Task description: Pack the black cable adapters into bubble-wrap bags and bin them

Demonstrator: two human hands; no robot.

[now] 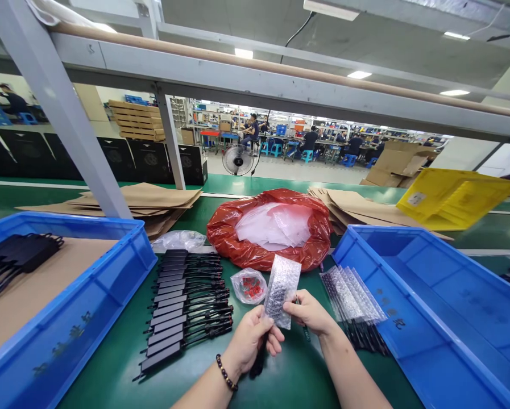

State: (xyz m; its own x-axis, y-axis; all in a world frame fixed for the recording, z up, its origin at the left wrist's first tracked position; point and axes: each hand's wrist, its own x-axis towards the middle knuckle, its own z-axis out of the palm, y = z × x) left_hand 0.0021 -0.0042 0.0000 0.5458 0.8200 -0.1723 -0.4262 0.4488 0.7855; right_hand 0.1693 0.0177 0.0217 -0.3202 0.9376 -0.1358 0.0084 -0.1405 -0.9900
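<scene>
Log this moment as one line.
left hand: gripping bubble sleeve, lower left | right hand: gripping sleeve's right side | black units: row, left | sleeved units: beside right blue bin

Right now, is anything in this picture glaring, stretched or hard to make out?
Head view: bright glints speckle the bubble-wrap sleeve and red plastic bag; head view: the ceiling light looks washed-out white; head view: the left post slants, perhaps from wide-lens distortion; head view: distant workers are too small for detail.

Devices [168, 309] left, pouches [352, 292] right (beside crate [408, 318])
</scene>
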